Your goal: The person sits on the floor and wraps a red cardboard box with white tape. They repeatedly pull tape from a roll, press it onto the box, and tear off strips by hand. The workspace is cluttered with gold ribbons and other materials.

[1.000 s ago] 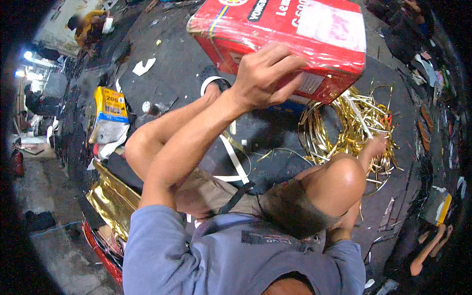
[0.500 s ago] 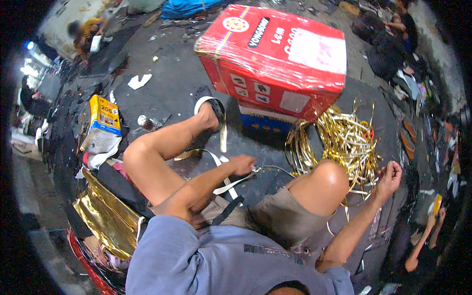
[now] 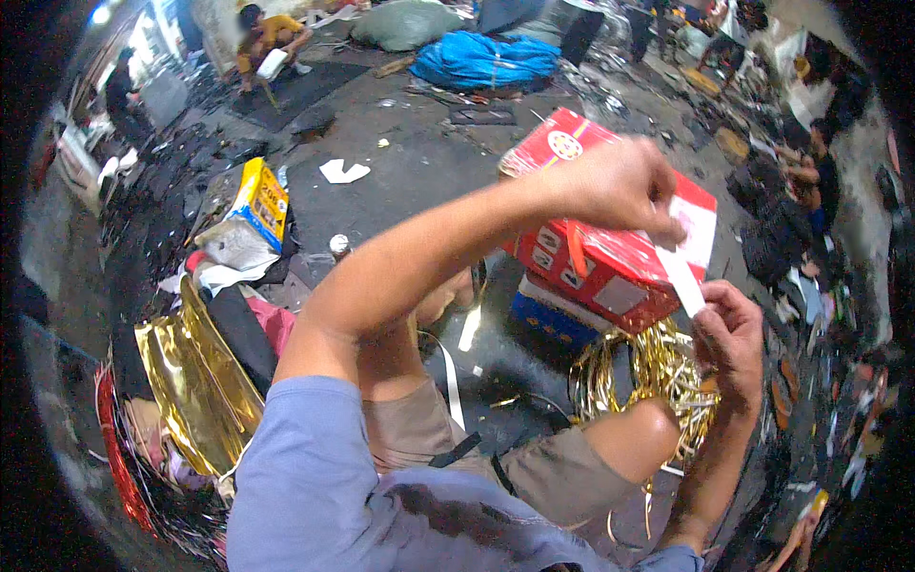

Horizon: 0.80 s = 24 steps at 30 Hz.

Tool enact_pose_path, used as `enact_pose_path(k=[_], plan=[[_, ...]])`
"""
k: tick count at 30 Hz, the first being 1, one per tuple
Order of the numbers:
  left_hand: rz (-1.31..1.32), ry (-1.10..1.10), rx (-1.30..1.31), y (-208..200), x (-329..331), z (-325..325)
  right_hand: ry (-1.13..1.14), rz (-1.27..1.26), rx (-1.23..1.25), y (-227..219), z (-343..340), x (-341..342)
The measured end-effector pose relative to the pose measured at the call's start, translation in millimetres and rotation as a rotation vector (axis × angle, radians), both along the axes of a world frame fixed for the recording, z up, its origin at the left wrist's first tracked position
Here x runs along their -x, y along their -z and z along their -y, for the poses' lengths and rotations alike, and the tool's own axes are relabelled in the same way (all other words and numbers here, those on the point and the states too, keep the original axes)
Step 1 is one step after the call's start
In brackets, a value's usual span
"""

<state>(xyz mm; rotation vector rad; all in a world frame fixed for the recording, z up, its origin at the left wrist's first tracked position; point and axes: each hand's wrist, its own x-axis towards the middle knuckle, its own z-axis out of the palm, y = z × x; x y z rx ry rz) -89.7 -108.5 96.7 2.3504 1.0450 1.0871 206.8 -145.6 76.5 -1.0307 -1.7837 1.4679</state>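
Up in front of the red box, my left hand (image 3: 624, 191) is closed, pinching the upper end of a short white strip (image 3: 680, 281). Lower down and to the right, my right hand (image 3: 732, 338) pinches the strip's other end. The strip is stretched between both hands. Below my hands, past my bent right knee, lies a heap of shiny gold strips (image 3: 658, 367). Another white strip (image 3: 453, 386) trails between my legs. A narrow orange piece (image 3: 577, 250) shows just under my left hand; I cannot make out what it is.
The taped red box (image 3: 548, 148) stands on a blue box (image 3: 558, 310) ahead. Left are a yellow-and-blue carton (image 3: 257, 210) and a gold sheet (image 3: 195, 381). A blue tarp bundle (image 3: 486, 62) lies farther off. People squat at far left and right, amid scraps.
My left hand has risen from between my knees to in front of the red box. The white strip now spans both hands. The view has tilted up.
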Motion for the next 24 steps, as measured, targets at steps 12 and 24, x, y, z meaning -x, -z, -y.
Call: enact_pose_path(k=[12,24], plan=[[-0.857,-0.852,-0.342,42,97,-95,-0.008,0.331,-0.306,26,-138,12],[0.423,-0.014,0.061,130,-90,-105,0.385,0.496,-0.711,56,-129,13]])
